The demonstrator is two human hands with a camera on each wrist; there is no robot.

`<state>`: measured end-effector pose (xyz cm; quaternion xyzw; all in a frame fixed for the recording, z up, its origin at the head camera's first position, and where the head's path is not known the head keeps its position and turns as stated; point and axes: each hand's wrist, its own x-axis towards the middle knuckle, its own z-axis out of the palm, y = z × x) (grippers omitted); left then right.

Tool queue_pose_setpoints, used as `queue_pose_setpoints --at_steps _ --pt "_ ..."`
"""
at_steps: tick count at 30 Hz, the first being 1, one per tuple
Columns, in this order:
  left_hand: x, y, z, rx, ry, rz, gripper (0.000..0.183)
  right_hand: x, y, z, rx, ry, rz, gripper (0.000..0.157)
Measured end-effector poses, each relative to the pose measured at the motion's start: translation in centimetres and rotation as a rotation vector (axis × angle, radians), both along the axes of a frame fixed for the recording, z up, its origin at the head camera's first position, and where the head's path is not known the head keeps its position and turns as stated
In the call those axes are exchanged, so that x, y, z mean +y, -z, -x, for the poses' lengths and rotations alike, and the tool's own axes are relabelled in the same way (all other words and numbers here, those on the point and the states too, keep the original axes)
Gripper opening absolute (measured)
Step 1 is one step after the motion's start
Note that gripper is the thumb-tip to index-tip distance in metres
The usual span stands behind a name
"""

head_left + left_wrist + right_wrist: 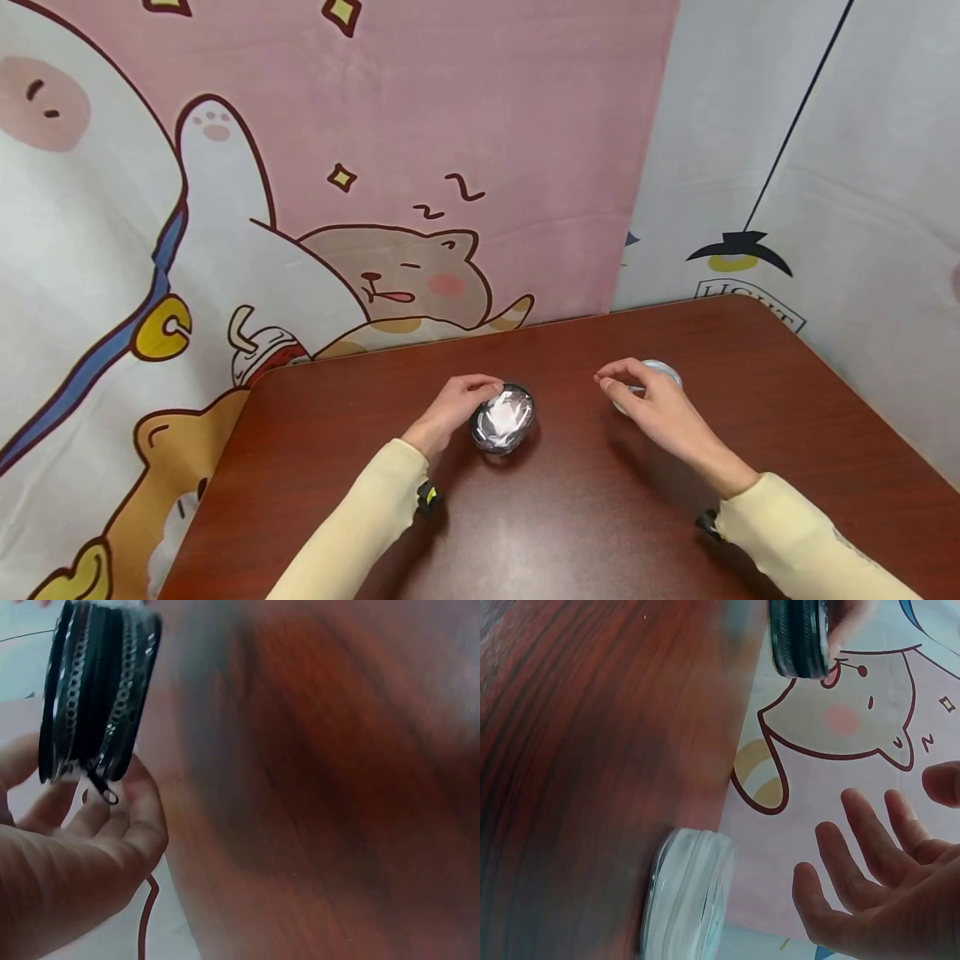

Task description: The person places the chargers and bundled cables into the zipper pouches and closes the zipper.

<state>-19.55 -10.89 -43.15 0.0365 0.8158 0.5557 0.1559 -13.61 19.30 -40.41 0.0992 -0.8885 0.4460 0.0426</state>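
Observation:
My left hand (448,410) grips the edge of a small round zip case (504,421), tilted above the table. Its top is shiny and reflective. The left wrist view shows the case's black side (97,690), with zip tape running round it and a small zip pull (103,787) hanging near the fingers. My right hand (663,417) hovers over the table with loosely bent fingers and nothing in them. Partly hidden behind it is a second round case (666,369), pale and clear. In the right wrist view this whitish case (686,900) stands on the table, apart from the fingers.
The brown wooden table (555,517) has rounded far corners. A pink and white cartoon cloth (525,150) hangs right behind its far edge, and a pale cloth (847,208) runs along the right side.

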Motion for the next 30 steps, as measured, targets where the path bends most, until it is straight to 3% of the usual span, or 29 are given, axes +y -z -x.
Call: queue_pose_setpoints --at_steps 6,11,20,25,30 --pt "0.6 0.0 1.0 0.028 0.165 0.119 0.027 0.4 0.1 -0.1 0.014 0.015 -0.027 0.028" --pt "0.9 0.2 1.6 0.05 0.232 0.212 0.026 0.6 0.1 -0.1 0.025 0.021 -0.033 0.027" --pt "1.0 0.5 1.5 0.153 0.216 0.353 0.023 0.7 -0.1 0.0 0.025 0.026 -0.032 0.025" --pt "1.0 0.9 1.5 0.189 0.201 0.377 0.021 0.6 -0.1 0.0 0.028 0.027 -0.03 0.026" --pt "0.6 1.0 0.9 0.248 0.193 0.356 0.036 0.7 -0.1 -0.1 0.028 0.03 -0.033 0.028"
